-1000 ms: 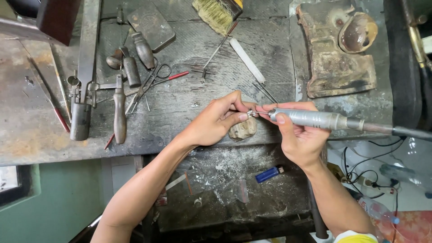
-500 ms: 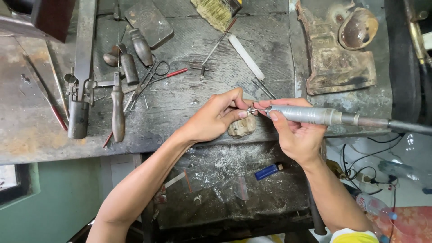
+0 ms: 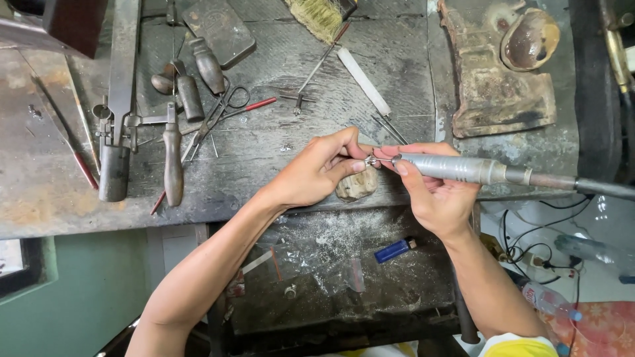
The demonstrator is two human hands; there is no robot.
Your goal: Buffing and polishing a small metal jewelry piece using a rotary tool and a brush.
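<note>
Pinching a tiny metal piece (image 3: 370, 160) in our left hand (image 3: 324, 173) over the wooden peg (image 3: 356, 185) at the bench's (image 3: 278, 152) front edge, we judge it light, stiff, slippery, while our right hand (image 3: 433, 198) grips the rotary tool (image 3: 463, 169) like a pen.

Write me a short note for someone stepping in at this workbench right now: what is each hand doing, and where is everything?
Left hand: fingers pinch a small metal piece over the wooden peg at the bench edge.
Right hand: grips the rotary handpiece, its tip at the piece.
Scissors, wooden-handled tools and brush lie on the bench; blue lighter on the tray below.
Done: piece held and tool applied. How much work is left cannot be told.
</note>
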